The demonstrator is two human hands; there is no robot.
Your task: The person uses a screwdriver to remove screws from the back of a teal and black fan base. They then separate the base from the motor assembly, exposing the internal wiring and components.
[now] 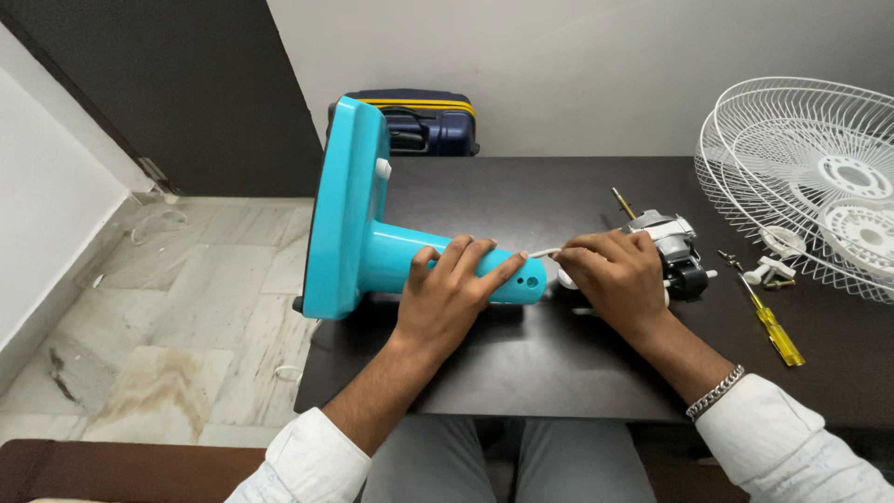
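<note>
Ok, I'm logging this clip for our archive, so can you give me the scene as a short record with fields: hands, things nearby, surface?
left hand: the left hand grips the neck of the turquoise fan stand, which lies on its side
right hand: the right hand pinches a thin white cable at the stand's open end
beside right hand: fan motor, partly hidden
tools: yellow-handled screwdriver, loose screws
far right: white wire fan guards
surface: dark table
behind: navy suitcase on the floor

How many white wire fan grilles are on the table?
2. Both lie at the table's far right corner: one grille is uppermost, the other grille sits under it, nearer the person. They overlap and the picture's edge cuts them off, so another could be hidden.
</note>
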